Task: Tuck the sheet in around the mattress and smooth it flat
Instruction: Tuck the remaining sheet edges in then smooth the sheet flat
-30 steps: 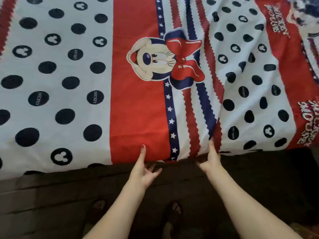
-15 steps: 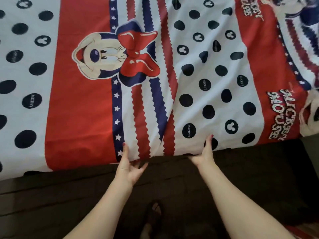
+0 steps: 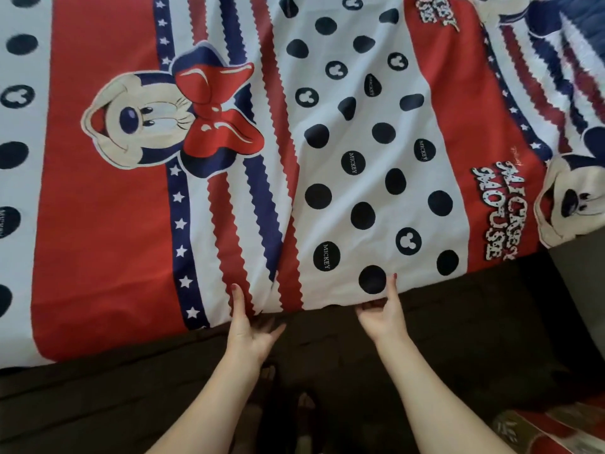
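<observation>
Head view: I am working both hands along the sheet (image 3: 376,191) edge, lower centre, likely to tuck it under the mattress. My left hand (image 3: 250,335) is lying open, index finger on the fabric; my right hand (image 3: 383,317) is curling loosely under the hem, clamping nothing.

The sheet (image 3: 327,178) runs off the top, left and right edges, so its full spread cannot be seen. Its near hem hides the fingertips of the left hand (image 3: 250,332) and right hand (image 3: 383,317), so neither grip can be judged. Both forearms are cut by the bottom edge. The feet (image 3: 302,417) below are dim and blurred. The dark bed side (image 3: 98,398) shows little detail.
</observation>
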